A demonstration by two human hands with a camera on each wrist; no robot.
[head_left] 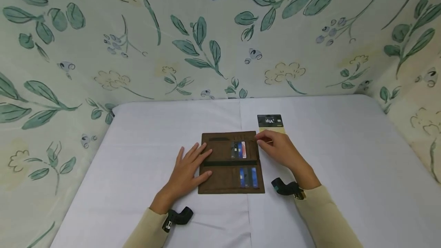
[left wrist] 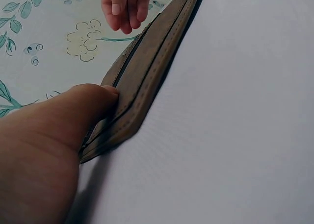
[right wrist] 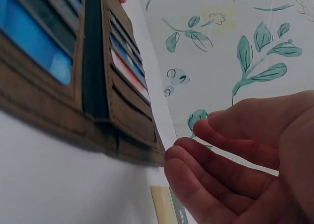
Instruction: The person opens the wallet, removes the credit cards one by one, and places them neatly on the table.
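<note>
A brown wallet (head_left: 220, 179) lies unfolded on the white table, with several cards (head_left: 249, 177) showing in its slots. My left hand (head_left: 187, 168) rests on the wallet's left edge, fingers spread; in the left wrist view its thumb (left wrist: 93, 99) lies against the leather. By the wallet's upper right corner is my right hand (head_left: 282, 151), its fingers loosely bent. Nothing shows between thumb and fingers of the right hand (right wrist: 235, 160) in the right wrist view. A black and gold card marked "VIP" (head_left: 270, 121) lies just beyond that hand, which covers its near part.
The white cloth-covered table (head_left: 155, 121) stands against a wall hanging (head_left: 220, 75) printed with leaves and flowers. Each wrist carries a small black camera, one on the left (head_left: 180, 216) and one on the right (head_left: 284, 186).
</note>
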